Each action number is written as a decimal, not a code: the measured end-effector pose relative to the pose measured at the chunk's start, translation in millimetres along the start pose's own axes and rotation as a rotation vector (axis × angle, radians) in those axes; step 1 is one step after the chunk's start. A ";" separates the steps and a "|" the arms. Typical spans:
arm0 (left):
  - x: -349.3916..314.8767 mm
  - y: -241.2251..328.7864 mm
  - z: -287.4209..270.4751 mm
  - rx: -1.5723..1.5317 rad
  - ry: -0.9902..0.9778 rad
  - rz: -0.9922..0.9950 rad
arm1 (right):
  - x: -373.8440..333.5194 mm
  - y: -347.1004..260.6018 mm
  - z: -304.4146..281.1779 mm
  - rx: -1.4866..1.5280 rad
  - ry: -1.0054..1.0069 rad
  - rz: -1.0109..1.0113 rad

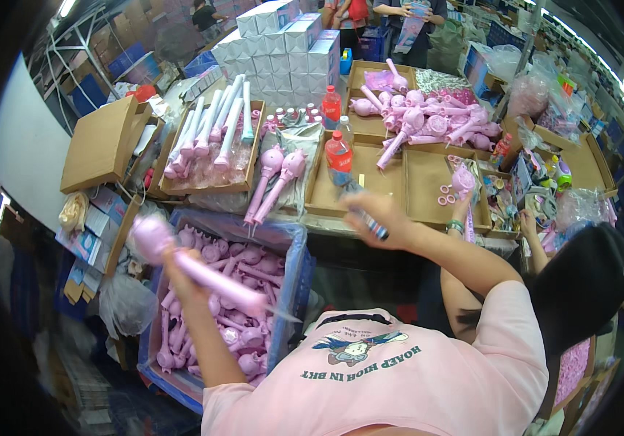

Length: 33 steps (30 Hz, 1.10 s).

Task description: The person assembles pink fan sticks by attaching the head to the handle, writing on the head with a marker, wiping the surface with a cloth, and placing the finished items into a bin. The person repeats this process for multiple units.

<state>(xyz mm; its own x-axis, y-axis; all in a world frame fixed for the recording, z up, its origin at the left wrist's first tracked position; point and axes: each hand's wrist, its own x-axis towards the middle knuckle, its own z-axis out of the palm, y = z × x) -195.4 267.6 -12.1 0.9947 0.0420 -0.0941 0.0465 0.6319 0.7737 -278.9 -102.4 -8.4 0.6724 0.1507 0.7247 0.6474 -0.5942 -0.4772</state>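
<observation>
My left hand (pixel 185 275) is wrapped round the handle of a pink plastic wand (pixel 217 280) with a round head, blurred by motion. A thin pale point sticks out of its handle end. Beneath it, a blue crate (pixel 299 269) lined with clear plastic is heaped with similar pink wands (pixel 243 338). My right hand (pixel 388 221) grips a dark cylindrical tool (pixel 370 224) with a blurred grey end, over the table's front edge; its exact kind is unclear. Two pink wands (pixel 275 178) lie side by side on grey cloth ahead, thin wires at their handle ends.
A cardboard tray (pixel 254 174) holds white-and-pink wands. Red-labelled bottles (pixel 339 156) stand mid-table. Stacked white boxes (pixel 275 62) rise behind. Pink wands (pixel 428 120) fill a tray at the far right. Close on my right, a co-worker's hand (pixel 463 209) is at a wand.
</observation>
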 end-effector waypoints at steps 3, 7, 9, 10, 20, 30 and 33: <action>20.0 -65.1 58.7 0.473 -0.033 -0.101 | 29.6 20.5 -13.3 -0.100 0.269 0.187; 22.0 -113.9 130.5 0.812 -0.526 -0.098 | 50.9 20.4 -20.3 0.300 0.585 0.404; 25.5 -127.2 159.4 0.956 -0.584 -0.143 | 55.7 25.7 -24.9 0.395 0.641 0.355; 26.9 -132.8 170.8 0.979 -0.611 -0.177 | 56.2 29.9 -27.5 0.372 0.638 0.366; 42.2 -176.6 246.3 1.074 -0.674 -0.141 | 56.4 111.0 -55.6 0.450 0.646 0.465; 59.4 -172.1 267.5 1.119 -0.708 -0.013 | 62.5 135.2 -52.0 0.393 0.669 0.421; 62.4 -165.8 266.0 1.212 -0.688 0.022 | 66.4 137.5 -44.0 0.334 0.678 0.388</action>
<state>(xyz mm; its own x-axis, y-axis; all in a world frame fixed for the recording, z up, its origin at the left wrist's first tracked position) -116.6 -40.4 20.4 0.8245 -0.5652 -0.0255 -0.2718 -0.4352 0.8583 -161.0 -208.8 -4.0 0.5773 -0.5855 0.5691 0.5588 -0.2249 -0.7982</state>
